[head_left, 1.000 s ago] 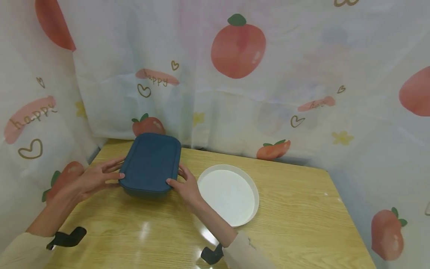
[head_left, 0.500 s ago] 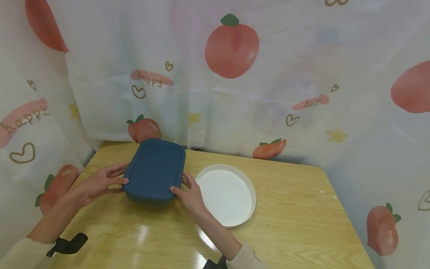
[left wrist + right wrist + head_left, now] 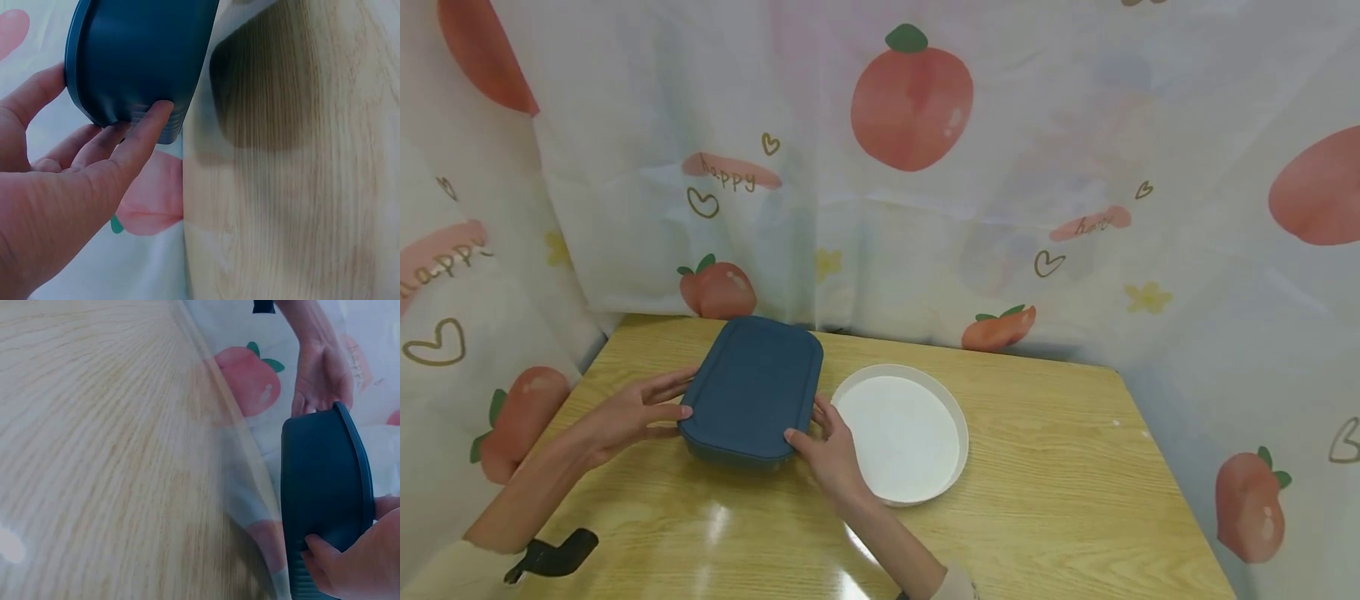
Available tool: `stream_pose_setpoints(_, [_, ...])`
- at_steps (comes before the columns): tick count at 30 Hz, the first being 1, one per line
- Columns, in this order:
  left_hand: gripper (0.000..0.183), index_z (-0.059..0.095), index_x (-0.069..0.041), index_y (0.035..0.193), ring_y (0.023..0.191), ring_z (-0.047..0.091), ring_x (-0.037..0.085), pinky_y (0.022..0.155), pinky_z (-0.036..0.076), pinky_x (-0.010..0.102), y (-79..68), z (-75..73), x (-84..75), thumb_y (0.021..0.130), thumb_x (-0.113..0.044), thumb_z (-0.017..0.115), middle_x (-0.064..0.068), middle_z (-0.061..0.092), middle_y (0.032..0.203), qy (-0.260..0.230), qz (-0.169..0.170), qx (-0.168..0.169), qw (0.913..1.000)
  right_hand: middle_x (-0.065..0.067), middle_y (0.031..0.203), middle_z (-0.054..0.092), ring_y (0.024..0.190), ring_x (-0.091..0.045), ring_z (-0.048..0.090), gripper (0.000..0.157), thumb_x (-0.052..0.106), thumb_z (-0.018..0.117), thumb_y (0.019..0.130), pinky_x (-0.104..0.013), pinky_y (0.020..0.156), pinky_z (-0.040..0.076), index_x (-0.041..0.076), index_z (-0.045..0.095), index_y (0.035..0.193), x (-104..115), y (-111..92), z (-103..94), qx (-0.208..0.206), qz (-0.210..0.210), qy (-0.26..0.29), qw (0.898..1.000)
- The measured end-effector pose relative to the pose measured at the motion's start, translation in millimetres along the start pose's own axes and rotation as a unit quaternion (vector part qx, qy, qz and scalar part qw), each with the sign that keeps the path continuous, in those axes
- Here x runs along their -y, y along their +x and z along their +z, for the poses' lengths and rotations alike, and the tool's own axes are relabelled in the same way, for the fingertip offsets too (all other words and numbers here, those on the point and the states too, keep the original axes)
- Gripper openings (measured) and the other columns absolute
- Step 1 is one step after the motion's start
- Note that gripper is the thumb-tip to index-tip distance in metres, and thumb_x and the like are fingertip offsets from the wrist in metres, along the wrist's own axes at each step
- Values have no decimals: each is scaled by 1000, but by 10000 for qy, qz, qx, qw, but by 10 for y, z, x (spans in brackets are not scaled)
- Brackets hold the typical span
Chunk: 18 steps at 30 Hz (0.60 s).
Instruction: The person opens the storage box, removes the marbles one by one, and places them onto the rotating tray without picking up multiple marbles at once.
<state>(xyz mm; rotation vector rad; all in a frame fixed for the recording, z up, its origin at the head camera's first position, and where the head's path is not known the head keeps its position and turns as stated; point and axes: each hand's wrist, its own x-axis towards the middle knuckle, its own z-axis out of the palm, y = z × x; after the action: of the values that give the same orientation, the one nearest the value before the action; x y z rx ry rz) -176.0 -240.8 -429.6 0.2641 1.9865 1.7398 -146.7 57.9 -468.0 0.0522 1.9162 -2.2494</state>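
A dark blue rectangular food container (image 3: pixel 756 387) with a matching flat lid is held clear of the table, above its left part. My left hand (image 3: pixel 632 412) grips its left side, the thumb at the lid's edge and the other fingers against the side wall. On the opposite side my right hand (image 3: pixel 831 450) holds it, the thumb over the lid's near right corner and fingers on the wall below. In the left wrist view the container's ribbed end (image 3: pixel 147 115) shows. Just right of my right hand lies a round white tray (image 3: pixel 898 437) with a low rim.
The wood-grain table (image 3: pixel 1045 475) reaches back to a white curtain (image 3: pixel 910 217) printed with fruit and hearts. More of this cloth hangs along the left and right sides. A black strap (image 3: pixel 553 557) is around the left wrist.
Both hands have moved the container to the right and a little nearer to me, closer to the round white tray. The head view has shifted slightly; the tray stays in place.
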Motion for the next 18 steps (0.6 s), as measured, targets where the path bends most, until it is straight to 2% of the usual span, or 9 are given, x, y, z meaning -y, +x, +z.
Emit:
stream_pose_setpoints(3, [80, 11, -4, 160, 143, 23, 48, 99, 47, 51, 5, 12, 31, 100, -15, 63, 24, 6, 163, 5, -2, 34, 10000, -22, 146, 45, 114, -32, 62, 75, 5, 72, 87, -36, 95, 51, 1, 35, 152, -8, -29, -21, -19, -15, -15, 10000])
stream_pose_setpoints(7, [78, 12, -5, 160, 139, 39, 33, 100, 47, 50, 12, 26, 76, 101, -15, 61, 23, 7, 164, -72, 4, 115, 9999, -21, 144, 46, 111, -32, 64, 74, 3, 71, 87, -36, 95, 51, 0, 35, 152, -25, -67, -46, -19, -84, -51, 9999])
stream_pose_setpoints(10, [77, 12, -5, 160, 137, 41, 25, 100, 47, 50, 10, 40, 106, 101, -14, 60, 22, 7, 164, -121, 14, 168, 9998, -22, 143, 47, 109, -32, 64, 76, 2, 72, 86, -36, 93, 51, -2, 34, 152, -35, -92, -59, -67, -80, -94, 9999])
stream_pose_setpoints(14, [76, 11, -7, 161, 141, 35, 27, 100, 47, 49, -8, 63, 143, 102, -14, 59, 22, 6, 164, -118, 12, 216, 9997, -24, 146, 44, 113, -32, 63, 78, 1, 71, 87, -37, 93, 52, -4, 30, 153, -54, -121, -69, -76, -27, -95, 9999])
stream_pose_setpoints(18, [77, 9, -8, 161, 144, 28, 37, 100, 46, 49, -29, 87, 179, 102, -14, 58, 23, 4, 164, -160, -18, 273, 9995, -25, 149, 41, 115, -34, 60, 79, 3, 72, 88, -39, 93, 52, -3, 29, 154, -81, -165, -78, -74, 17, -201, 9998])
